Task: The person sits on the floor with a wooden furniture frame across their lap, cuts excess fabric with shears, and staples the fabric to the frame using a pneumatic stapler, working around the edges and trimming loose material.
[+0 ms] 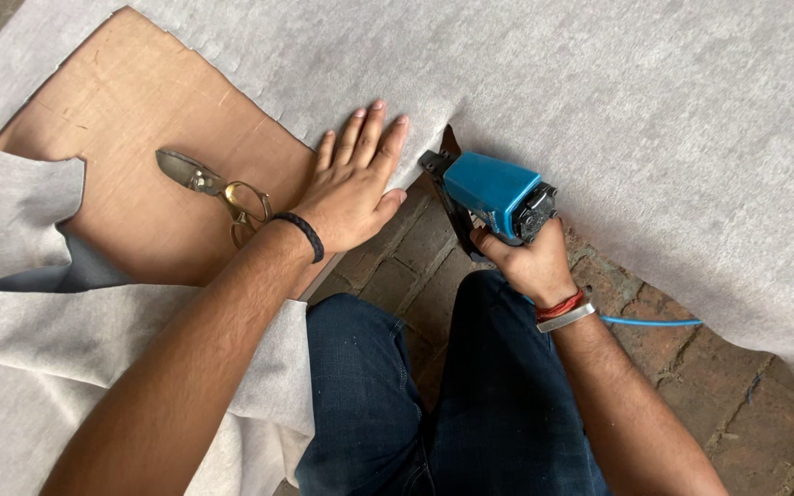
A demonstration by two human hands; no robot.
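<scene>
I see the left hand (353,188) flat, fingers spread, on grey fabric (654,119); right hand (530,266) clamped on blue stapler (498,195); scissors (213,184) lie on plywood (140,119)

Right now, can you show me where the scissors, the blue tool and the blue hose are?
scissors (216,188), head view, on the pivot between blades and handles.
blue tool (492,188), head view, on its blue body.
blue hose (650,322), head view, on the stretch past the wrist.

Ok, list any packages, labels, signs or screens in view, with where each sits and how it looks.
None in view: no package, sign or screen, and no label can be made out.
The blue box-shaped power tool in the right hand shows only a plain blue casing and a black rear end.
</scene>
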